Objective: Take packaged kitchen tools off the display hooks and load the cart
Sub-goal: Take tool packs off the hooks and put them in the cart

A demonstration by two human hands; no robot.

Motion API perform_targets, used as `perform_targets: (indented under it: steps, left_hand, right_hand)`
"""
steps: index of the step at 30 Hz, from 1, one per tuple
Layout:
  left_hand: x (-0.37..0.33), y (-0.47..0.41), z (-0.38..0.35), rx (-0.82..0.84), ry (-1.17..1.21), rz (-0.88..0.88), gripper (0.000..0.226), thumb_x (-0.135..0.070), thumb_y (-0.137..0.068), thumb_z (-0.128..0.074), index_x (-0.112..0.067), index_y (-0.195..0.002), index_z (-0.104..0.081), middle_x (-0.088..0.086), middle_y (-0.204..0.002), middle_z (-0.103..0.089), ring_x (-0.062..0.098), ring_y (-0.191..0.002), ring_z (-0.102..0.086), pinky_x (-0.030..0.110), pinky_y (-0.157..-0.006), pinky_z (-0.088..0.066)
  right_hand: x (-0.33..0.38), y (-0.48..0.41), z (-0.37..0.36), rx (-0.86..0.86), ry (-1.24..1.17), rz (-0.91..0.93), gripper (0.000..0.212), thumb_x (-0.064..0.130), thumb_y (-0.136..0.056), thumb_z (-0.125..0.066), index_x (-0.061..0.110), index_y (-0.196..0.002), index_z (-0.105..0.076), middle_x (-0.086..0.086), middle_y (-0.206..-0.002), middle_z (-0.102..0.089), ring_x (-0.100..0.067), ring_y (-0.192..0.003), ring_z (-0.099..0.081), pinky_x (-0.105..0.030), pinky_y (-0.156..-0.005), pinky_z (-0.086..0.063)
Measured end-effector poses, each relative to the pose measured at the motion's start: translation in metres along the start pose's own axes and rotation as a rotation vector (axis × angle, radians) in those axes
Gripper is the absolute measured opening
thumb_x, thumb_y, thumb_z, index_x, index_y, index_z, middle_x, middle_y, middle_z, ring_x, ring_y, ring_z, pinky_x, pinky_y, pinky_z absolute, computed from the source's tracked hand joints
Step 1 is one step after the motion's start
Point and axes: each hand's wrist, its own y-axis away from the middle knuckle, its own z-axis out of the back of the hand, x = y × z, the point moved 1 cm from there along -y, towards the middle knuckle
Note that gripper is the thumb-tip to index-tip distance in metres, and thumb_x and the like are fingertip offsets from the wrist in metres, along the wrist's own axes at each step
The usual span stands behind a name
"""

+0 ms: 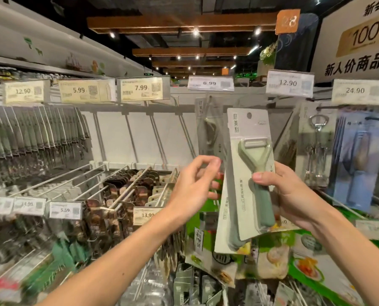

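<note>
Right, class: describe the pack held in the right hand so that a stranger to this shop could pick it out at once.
Start at the white price tag marked 6.99 in the upper row. Just below and right of it, the right hand grips a tall pale card pack. Unlike the silver corkscrew hanging beside it, it holds a green Y-shaped peeler.

A dark ceiling (118,9) is crossed by brown wooden beams (179,24), with small spotlights (196,32) shining down. A white back panel (115,133) lines the shelving, and paper price labels (142,89) run along its top edge. An orange aisle sign (288,21) hangs beside a white printed banner (356,40).
</note>
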Motion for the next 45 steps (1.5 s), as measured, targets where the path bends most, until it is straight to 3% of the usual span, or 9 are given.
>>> perform_targets:
  steps: [4,9,17,23,26,30,36,41,45]
  left_hand:
    - [-0.012,0.009,-0.007,0.075,0.132,0.138,0.057,-0.062,-0.088,-0.046,-0.018,-0.117,-0.067,0.001,-0.109,-0.075,0.021,-0.108,-0.069,0.044,-0.100,-0.050]
    - [-0.014,0.019,0.000,0.036,0.175,0.189,0.029,-0.035,-0.103,-0.045,-0.016,-0.114,-0.066,0.005,-0.101,-0.077,0.018,-0.091,-0.074,0.034,-0.076,-0.058]
    - [-0.019,0.026,0.023,-0.101,0.229,0.213,0.025,-0.012,-0.101,-0.042,-0.008,-0.089,-0.063,-0.001,-0.073,-0.073,0.017,-0.074,-0.069,0.041,-0.089,-0.054]
    - [-0.020,0.006,0.034,-0.305,-0.102,0.211,0.087,-0.094,-0.073,-0.030,-0.015,-0.088,-0.066,0.007,-0.070,-0.060,0.019,-0.060,-0.057,0.040,-0.067,-0.054]
    - [-0.031,-0.004,0.035,-0.295,-0.291,0.019,0.061,-0.081,-0.079,-0.048,-0.024,-0.057,-0.046,-0.011,-0.049,-0.049,0.010,-0.045,-0.044,0.030,-0.056,-0.036]
    - [-0.050,-0.024,0.036,-0.324,-0.478,-0.135,0.021,-0.043,-0.090,-0.063,-0.029,-0.106,-0.062,-0.012,-0.089,-0.072,0.009,-0.082,-0.067,0.031,-0.075,-0.048]
    - [-0.067,-0.038,0.033,-0.246,-0.608,-0.364,0.042,-0.018,-0.095,-0.057,-0.031,-0.133,-0.048,-0.007,-0.135,-0.060,0.002,-0.113,-0.052,0.030,-0.099,-0.043]
    - [-0.071,-0.049,0.029,-0.284,-0.584,-0.529,0.061,-0.015,-0.094,-0.054,-0.036,-0.148,-0.034,0.007,-0.142,-0.056,0.004,-0.048,-0.048,0.007,-0.061,-0.043]
    - [-0.072,-0.065,0.025,-0.317,-0.523,-0.524,0.067,-0.009,-0.095,-0.054,-0.030,-0.153,-0.028,-0.006,-0.153,-0.041,-0.016,-0.061,-0.055,-0.011,-0.064,-0.031]
  right_hand:
    - [-0.004,-0.003,-0.016,0.036,-0.069,-0.027,0.044,0.013,-0.068,-0.070,0.008,-0.111,-0.066,-0.008,-0.098,-0.076,-0.020,-0.084,-0.073,-0.029,-0.066,-0.059]
    - [-0.001,0.002,-0.021,0.067,-0.061,-0.038,0.041,0.010,-0.065,-0.072,0.006,-0.105,-0.066,-0.008,-0.092,-0.076,-0.019,-0.080,-0.074,-0.028,-0.063,-0.059]
    - [0.010,0.013,-0.002,-0.139,0.038,-0.009,0.037,0.012,-0.067,-0.069,0.006,-0.103,-0.064,-0.007,-0.090,-0.076,-0.018,-0.077,-0.073,-0.026,-0.060,-0.058]
    - [0.016,0.023,-0.002,-0.186,0.049,0.012,0.035,0.010,-0.065,-0.069,0.006,-0.099,-0.064,-0.004,-0.083,-0.077,-0.015,-0.071,-0.073,-0.023,-0.055,-0.056]
    - [0.018,0.025,0.000,-0.199,0.062,0.011,0.034,0.007,-0.066,-0.070,0.006,-0.099,-0.064,-0.004,-0.083,-0.078,-0.016,-0.072,-0.074,-0.025,-0.056,-0.058]
    - [0.020,0.026,0.002,-0.209,0.078,0.004,0.032,0.007,-0.070,-0.071,0.006,-0.102,-0.065,-0.008,-0.092,-0.078,-0.020,-0.081,-0.075,-0.030,-0.064,-0.062]
    - [0.018,0.027,0.002,-0.189,0.102,-0.005,0.045,0.014,-0.065,-0.073,0.005,-0.108,-0.064,-0.010,-0.097,-0.077,-0.023,-0.088,-0.075,-0.028,-0.066,-0.061]
    - [0.015,0.026,0.001,-0.181,0.096,-0.007,0.042,0.014,-0.067,-0.072,0.005,-0.107,-0.065,-0.009,-0.098,-0.077,-0.020,-0.087,-0.074,-0.027,-0.068,-0.060]
    - [0.015,0.022,-0.001,-0.181,0.084,-0.009,0.034,0.008,-0.074,-0.072,0.005,-0.107,-0.066,-0.009,-0.099,-0.077,-0.019,-0.087,-0.074,-0.026,-0.069,-0.060]
